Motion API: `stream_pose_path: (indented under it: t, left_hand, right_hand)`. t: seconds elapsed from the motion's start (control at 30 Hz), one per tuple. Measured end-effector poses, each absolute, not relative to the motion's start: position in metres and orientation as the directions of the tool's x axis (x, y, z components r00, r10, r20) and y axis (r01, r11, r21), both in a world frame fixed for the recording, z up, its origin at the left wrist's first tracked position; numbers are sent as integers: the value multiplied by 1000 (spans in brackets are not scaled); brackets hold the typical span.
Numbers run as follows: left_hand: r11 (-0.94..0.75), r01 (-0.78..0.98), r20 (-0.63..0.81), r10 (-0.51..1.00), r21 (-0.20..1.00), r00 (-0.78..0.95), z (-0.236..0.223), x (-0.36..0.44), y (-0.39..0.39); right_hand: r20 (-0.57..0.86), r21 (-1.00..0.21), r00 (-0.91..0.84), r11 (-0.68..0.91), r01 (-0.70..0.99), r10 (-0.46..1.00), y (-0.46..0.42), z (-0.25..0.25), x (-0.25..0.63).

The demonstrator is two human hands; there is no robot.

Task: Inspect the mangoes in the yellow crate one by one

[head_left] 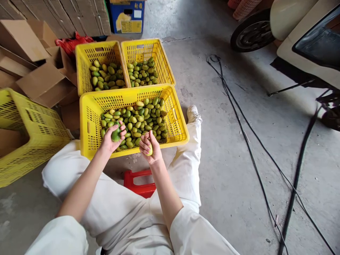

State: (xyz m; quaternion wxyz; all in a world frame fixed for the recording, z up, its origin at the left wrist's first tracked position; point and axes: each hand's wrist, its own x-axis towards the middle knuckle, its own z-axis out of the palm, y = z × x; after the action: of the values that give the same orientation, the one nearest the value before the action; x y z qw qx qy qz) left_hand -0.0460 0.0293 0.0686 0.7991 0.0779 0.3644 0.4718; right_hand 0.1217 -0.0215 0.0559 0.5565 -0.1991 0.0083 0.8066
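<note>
My left hand is closed round a green mango, held above the front left of the near yellow crate. Near the same crate's front rim, my right hand grips a yellowish mango, mostly hidden by the fingers. Many small green and yellow oval mangoes lie heaped in this crate. Behind it stand two more yellow crates, the left one with larger green-yellow mangoes and the right one with smaller green ones.
A red stool sits between my legs. At left are a tipped yellow crate and open cardboard boxes. A blue carton stands behind. Black cables run over the floor at right, near a parked vehicle.
</note>
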Motion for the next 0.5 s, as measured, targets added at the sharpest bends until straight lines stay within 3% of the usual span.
stream_pose_path:
  t: [0.2, 0.4, 0.5]
  left_hand:
    - [538, -652, -480, 828, 534, 290, 64, -47, 32]
    - [439, -716, -458, 869, 543, 185, 63, -46, 33]
    - [419, -709, -418, 888, 567, 190, 58, -45, 32]
  right_hand:
    - [-432, -244, -192, -320, -915, 881, -16, 61, 118]
    - [-433, -285, -168, -311, -907, 886, -18, 67, 120]
    - [-421, -232, -175, -292, -928, 890, -19, 67, 122]
